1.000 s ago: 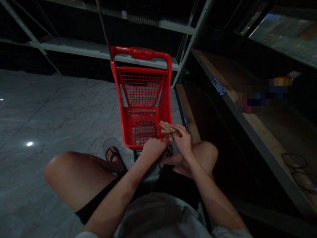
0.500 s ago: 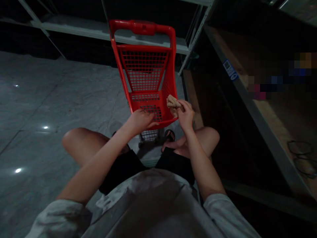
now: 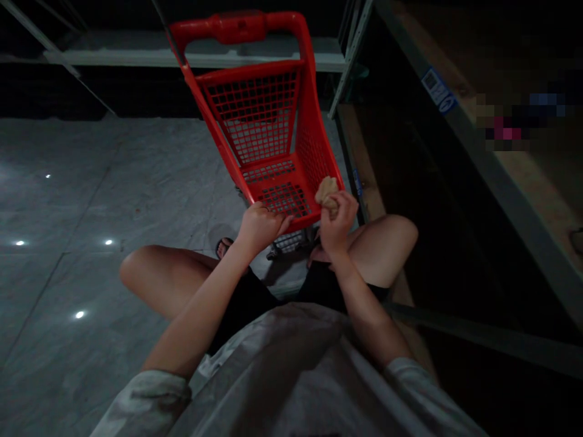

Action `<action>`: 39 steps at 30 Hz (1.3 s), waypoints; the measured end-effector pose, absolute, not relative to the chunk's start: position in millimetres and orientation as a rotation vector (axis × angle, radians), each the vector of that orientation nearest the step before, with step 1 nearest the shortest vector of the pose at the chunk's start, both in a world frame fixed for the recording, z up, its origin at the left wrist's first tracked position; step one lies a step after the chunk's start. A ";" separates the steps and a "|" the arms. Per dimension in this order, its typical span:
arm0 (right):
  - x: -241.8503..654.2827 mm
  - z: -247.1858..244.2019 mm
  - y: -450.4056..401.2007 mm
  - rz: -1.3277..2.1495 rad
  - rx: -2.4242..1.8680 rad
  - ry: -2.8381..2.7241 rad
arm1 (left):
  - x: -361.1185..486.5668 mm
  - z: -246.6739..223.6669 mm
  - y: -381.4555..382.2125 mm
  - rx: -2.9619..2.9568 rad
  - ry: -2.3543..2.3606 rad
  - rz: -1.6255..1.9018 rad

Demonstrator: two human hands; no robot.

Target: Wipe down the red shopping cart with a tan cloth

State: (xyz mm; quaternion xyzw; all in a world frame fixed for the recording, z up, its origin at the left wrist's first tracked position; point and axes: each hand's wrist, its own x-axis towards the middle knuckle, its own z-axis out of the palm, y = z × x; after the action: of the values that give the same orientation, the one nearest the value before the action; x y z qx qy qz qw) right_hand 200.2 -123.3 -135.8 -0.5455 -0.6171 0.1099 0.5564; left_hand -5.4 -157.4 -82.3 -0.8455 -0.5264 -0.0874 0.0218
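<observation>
A red plastic shopping cart (image 3: 314, 130) with grid-patterned walls stands between my knees, its handle at the far end. My left hand (image 3: 262, 226) is closed over the near rim of the basket, fingers curled inward and thumb pointing right. At the near right corner, my right hand (image 3: 337, 218) grips a crumpled beige cloth (image 3: 327, 189), bunched up above its fingers. The cloth is at the rim; whether it touches the plastic I cannot tell. Looking down into the cart, I see its grid floor (image 3: 285, 197).
White metal shelving (image 3: 113, 56) runs behind the cart. On the right is a wooden shelf unit (image 3: 514, 176) with a dark edge and a blue-and-white label (image 3: 438, 89). Grey tiled floor (image 3: 150, 182) extends to the left, with bright light reflections. Items on the right shelf are blurred.
The cart now appears tilted and closer, its handle further up and left. My left hand has curled over the rim. The cloth in my right hand has become more bunched.
</observation>
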 end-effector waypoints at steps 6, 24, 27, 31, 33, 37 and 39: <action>236.1 -133.3 -73.2 0.334 -1.342 -1.114 | 7.5 -76.2 -146.3 -2.754 -1.411 -0.251; 207.0 -147.2 -88.7 0.518 -1.356 -0.907 | -22.2 -44.8 -96.3 -2.979 -1.214 -0.094; 161.5 -159.9 -133.2 0.655 -1.321 -0.938 | -26.5 -48.0 -84.3 -3.003 -1.242 -0.009; 118.5 -174.7 -176.8 0.866 -1.274 -0.993 | -17.7 -53.8 -90.9 -2.910 -1.293 -0.068; 123.2 -176.7 -169.8 0.851 -1.273 -0.967 | -13.4 -54.7 -95.9 -2.861 -1.314 -0.101; 169.5 -169.5 -104.8 0.705 -1.292 -0.819 | -10.7 -54.3 -100.8 -2.815 -1.354 -0.137; 192.4 -163.5 -65.1 0.640 -1.298 -0.742 | -11.3 -53.0 -102.1 -2.819 -1.362 -0.137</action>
State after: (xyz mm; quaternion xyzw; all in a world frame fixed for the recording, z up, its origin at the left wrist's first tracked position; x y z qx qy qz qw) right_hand 192.4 -65.1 -163.5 -0.5800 -0.3313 0.2859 0.6871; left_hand -11.3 -102.1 -53.0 -0.8995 -0.4347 -0.0438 0.0041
